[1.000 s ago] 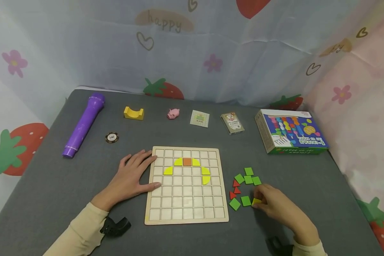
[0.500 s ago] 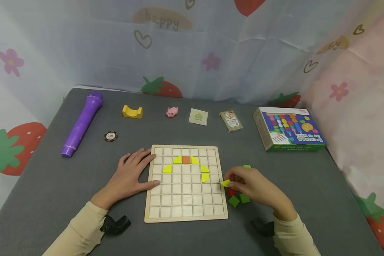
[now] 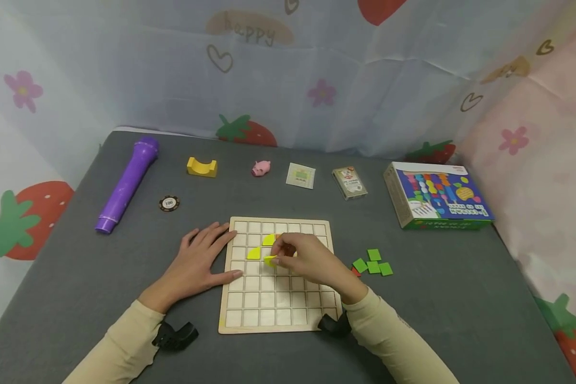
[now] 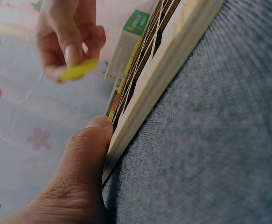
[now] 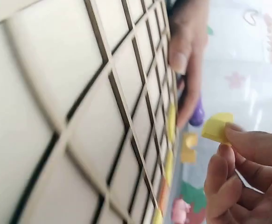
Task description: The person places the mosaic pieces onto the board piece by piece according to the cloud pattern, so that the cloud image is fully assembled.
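A square wooden grid board [image 3: 254, 314] lies on the grey table. My left hand [image 3: 199, 269] rests at its left edge, fingers spread, with the thumb [image 4: 87, 144] on the rim in the left wrist view. Over the upper middle of the board, my right hand [image 3: 307, 258] pinches a yellow quarter-circle tile [image 5: 217, 127] between thumb and fingers. The left wrist view shows that tile [image 4: 80, 70] raised above the grid. Two yellow tiles, one [image 3: 253, 253] lower left of the other [image 3: 269, 240], sit in cells. My right hand covers most of the other placed tiles.
Several green square tiles [image 3: 373, 267] and a red triangle [image 3: 356, 272] lie right of the board. Behind it are a poker chip [image 3: 169, 203], purple microphone [image 3: 127, 186], yellow arch block [image 3: 202, 167], pink pig [image 3: 261, 168], small card [image 3: 300, 176], playing-card box [image 3: 349, 183] and colourful box [image 3: 439, 196].
My right hand has carried a yellow quarter-circle tile from the loose pile on the right, leftward over the board. The left hand stays at the board's left edge.
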The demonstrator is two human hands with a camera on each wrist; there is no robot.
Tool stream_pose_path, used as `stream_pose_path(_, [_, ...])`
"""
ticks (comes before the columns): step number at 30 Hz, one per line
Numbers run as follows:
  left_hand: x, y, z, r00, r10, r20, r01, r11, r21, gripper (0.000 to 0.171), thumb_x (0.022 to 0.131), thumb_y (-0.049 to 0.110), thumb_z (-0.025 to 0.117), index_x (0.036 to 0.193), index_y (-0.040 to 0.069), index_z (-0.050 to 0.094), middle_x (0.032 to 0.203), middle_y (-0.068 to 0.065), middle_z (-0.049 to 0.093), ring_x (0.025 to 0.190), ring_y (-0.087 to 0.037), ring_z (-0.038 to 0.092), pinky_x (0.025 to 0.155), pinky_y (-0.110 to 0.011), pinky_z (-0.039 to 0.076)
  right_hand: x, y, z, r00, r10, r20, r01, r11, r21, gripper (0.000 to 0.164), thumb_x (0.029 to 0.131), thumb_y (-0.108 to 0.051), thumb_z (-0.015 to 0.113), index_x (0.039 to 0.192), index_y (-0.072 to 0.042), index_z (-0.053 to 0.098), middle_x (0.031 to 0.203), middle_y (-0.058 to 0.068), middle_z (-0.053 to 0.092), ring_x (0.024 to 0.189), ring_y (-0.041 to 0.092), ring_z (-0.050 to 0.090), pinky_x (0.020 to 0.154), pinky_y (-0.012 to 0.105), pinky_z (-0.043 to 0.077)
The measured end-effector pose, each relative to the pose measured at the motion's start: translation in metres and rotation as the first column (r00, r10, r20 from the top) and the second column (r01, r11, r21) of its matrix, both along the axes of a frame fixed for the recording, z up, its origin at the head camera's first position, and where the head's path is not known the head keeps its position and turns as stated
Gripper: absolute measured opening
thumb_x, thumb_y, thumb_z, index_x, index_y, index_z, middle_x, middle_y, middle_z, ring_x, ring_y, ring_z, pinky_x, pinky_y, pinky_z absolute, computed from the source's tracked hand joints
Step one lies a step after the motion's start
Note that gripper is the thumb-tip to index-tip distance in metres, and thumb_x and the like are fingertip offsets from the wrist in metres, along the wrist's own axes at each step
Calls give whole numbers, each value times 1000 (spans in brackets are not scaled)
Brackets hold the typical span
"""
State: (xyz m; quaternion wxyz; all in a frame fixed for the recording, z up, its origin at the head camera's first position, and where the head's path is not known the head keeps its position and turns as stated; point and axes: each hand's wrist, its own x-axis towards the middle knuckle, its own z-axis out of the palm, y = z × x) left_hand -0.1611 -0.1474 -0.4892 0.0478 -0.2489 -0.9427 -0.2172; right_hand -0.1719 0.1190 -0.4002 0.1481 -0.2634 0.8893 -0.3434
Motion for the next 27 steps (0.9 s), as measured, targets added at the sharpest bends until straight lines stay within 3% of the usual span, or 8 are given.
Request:
stream_pose_path(9, [1,-1,2,1000,-7,-6,7,1000,4,84,82,63,63,147,16,40,152,-11,35,141,-32,27,107,-61,18,-9,-33,-17,997,-6,80,2,999,42,4,88,-12,69,87,-11,66,80,-3,63,71,8,57,65,22,47])
stream_pose_path(19, [1,-1,3,1000,-11,-7,11,1000,8,83,82,61,63,147,16,40,152,-11,35,141,-32,27,107,-61,18,-3,-41,-17,1000,11,6,-12,986,168,9,87,-16,72,91,-13,65,77,-6,62,68,6,55,63,21,46])
stream_pose_path(27, [1,-1,2,1000,-5,-6,5,1000,10,84,81,62,63,147,16,40,152,-11,35,142,-32,26,107,-61,17,3,-46,-17,996,53,-78,-27,954,297,15,86,-21,74,96,-14,66,75,-8,59,65,5,52,59,19,44])
